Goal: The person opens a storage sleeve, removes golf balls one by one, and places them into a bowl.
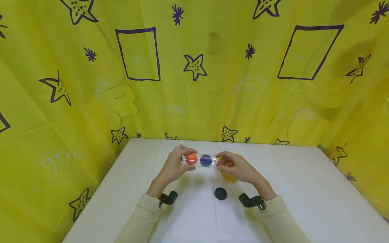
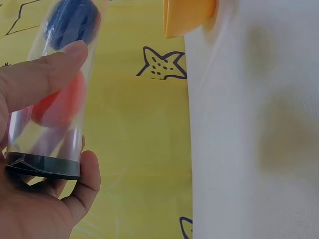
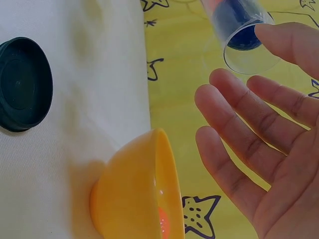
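My left hand (image 1: 174, 165) grips a clear plastic tube (image 1: 199, 162), held sideways above the table. A red ball (image 1: 191, 159) and a dark blue ball (image 1: 206, 160) sit inside it. In the left wrist view, a black cap (image 2: 45, 164) closes the tube's end near the palm. At the uncapped end is my right hand (image 1: 238, 167), its thumb tip at the rim and its other fingers loosely extended. Behind that hand stands a yellow bowl (image 3: 129, 184), partly hidden in the head view, with an orange ball (image 3: 163, 223) inside.
A loose black cap (image 1: 220, 193) lies on the white-covered table (image 1: 188, 216), between the forearms. Yellow curtains (image 1: 194, 101) with drawn stars and squares hang behind and beside the table. Each wrist wears a black camera mount (image 1: 169, 197).
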The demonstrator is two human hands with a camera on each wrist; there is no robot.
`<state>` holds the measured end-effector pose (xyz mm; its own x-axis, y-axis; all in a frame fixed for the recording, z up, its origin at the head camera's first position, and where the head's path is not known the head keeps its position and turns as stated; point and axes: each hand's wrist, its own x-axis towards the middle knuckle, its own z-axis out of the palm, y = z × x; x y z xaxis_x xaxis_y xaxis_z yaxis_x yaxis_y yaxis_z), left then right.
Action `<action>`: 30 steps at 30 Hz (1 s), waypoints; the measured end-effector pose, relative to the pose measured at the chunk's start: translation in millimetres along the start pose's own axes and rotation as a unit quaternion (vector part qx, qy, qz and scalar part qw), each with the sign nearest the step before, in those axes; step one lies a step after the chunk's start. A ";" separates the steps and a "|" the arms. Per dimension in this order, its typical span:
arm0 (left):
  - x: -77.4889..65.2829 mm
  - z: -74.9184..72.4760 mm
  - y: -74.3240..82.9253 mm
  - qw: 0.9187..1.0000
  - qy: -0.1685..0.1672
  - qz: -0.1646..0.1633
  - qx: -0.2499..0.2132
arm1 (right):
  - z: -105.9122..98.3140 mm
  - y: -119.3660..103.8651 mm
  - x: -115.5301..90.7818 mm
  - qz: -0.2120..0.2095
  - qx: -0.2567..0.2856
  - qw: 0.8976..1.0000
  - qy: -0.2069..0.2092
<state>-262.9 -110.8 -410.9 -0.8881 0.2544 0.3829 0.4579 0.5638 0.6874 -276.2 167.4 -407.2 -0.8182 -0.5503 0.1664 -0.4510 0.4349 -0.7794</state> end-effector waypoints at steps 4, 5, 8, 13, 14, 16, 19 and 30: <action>1.1 0.9 -1.3 1.000 -0.004 -0.005 -0.007 | -1.2 1.6 -0.2 0.001 -0.008 1.000 0.005; 1.2 1.2 -1.6 1.000 -0.004 -0.008 -0.011 | -1.6 1.9 -0.4 0.002 -0.009 1.000 0.007; 1.2 2.5 -3.1 1.000 -0.002 -0.010 -0.010 | -2.4 2.7 -0.5 0.009 -0.013 1.000 0.010; 0.3 3.9 -5.1 1.000 -0.001 -0.011 -0.016 | -2.8 1.7 -0.9 0.017 -0.018 1.000 0.009; 0.3 4.2 -5.3 1.000 -0.002 -0.011 -0.018 | -2.6 1.5 -0.9 0.017 -0.019 1.000 0.010; 0.4 4.7 -5.7 1.000 -0.005 -0.010 -0.026 | -2.3 1.2 -1.2 0.015 -0.022 1.000 0.011; 0.3 5.3 -4.9 0.999 -0.010 -0.013 -0.036 | -1.7 1.5 -0.9 0.013 -0.025 1.000 0.012; 0.1 5.0 -3.3 0.999 -0.020 -0.010 -0.044 | -1.4 4.6 -0.3 0.026 -0.028 0.999 0.029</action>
<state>-264.7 -108.7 -416.2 -0.8973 0.2754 0.3450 0.4401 0.4981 0.7471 -278.6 170.5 -410.0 -0.8601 -0.4835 0.1625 -0.4245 0.5020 -0.7536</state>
